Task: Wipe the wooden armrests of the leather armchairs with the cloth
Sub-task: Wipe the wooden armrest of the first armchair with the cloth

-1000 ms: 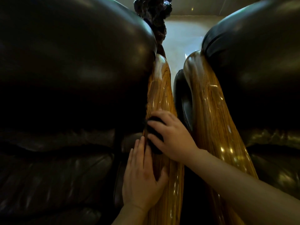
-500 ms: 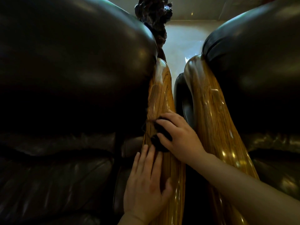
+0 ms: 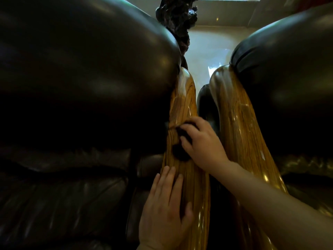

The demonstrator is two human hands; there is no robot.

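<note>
Two dark leather armchairs are seen side by side, their wooden armrests running down the middle of the view. The work is judged to be partway through the left armrest (image 3: 187, 109): a dark cloth (image 3: 180, 150) is pressed against its inner face about halfway along, so the stretch from there to the rounded far end is presumably yet to be covered. The right armrest (image 3: 241, 134) is untouched at this moment; whether it has already been wiped cannot be told from its gloss alone, since both pieces shine alike.

The cloth is bunched under the right hand (image 3: 203, 143) — its fingers (image 3: 187, 128) are curled closed over the wad, which shows dark between and below them and lies against the wood. The left hand (image 3: 167, 210) is laid flat and open on the nearer part of the same armrest, fingers together and pointing towards the cloth, the thumb spread across the wood; nothing is held in it, and it is judged to serve as a brace. A dark carved object (image 3: 178, 17) stands beyond the chairs
</note>
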